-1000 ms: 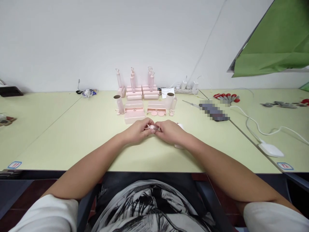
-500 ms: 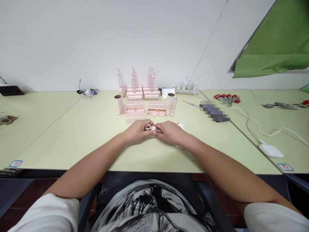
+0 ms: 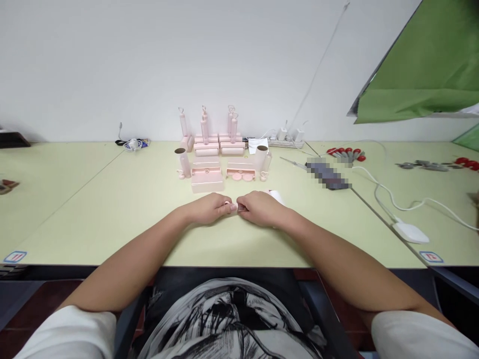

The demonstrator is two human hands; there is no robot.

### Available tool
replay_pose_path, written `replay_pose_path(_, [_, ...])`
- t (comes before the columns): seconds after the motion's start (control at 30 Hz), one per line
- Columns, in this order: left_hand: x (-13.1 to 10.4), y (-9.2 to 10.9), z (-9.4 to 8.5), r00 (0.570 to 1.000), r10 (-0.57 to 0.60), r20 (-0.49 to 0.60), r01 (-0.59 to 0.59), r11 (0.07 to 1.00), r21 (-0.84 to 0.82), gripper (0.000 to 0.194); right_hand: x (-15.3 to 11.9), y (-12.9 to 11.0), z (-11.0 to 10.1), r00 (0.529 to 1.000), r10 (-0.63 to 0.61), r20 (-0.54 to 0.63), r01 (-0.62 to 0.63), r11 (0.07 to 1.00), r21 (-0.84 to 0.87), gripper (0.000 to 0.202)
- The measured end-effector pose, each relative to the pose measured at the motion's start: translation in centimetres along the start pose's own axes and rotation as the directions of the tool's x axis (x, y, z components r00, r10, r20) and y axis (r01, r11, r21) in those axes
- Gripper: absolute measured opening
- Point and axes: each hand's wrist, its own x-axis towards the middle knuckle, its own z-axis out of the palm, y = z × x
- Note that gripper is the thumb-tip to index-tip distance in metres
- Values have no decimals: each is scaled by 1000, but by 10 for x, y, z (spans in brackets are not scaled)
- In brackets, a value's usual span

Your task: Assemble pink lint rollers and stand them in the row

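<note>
Left grip (image 3: 212, 208) pinching pink piece (image 3: 235, 206), right grip (image 3: 261, 208) closed on clear part (image 3: 241, 207)

The left hand (image 3: 209, 207) and right hand (image 3: 259, 208) now sit farther toward 6 o'clock, baring the near edge of the box (image 3: 207, 185) at the left's 12 o'clock; left fingers (image 3: 224, 210) cover more of the loop (image 3: 226, 203), the right wrist more of the white item (image 3: 277, 196)
</note>
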Motion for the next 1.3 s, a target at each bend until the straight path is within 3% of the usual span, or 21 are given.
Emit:
replay_pose_path(0.37, [1, 6, 8, 999, 36, -19, -38, 996, -77, 48, -1, -4, -2, 999, 35, 1, -35, 999, -23, 20])
replay_pose_path(1.3, [3, 2, 11, 996, 68, -65, -71, 997, -31, 50, 0, -3, -1, 999, 29, -20, -28, 1000, 12, 23])
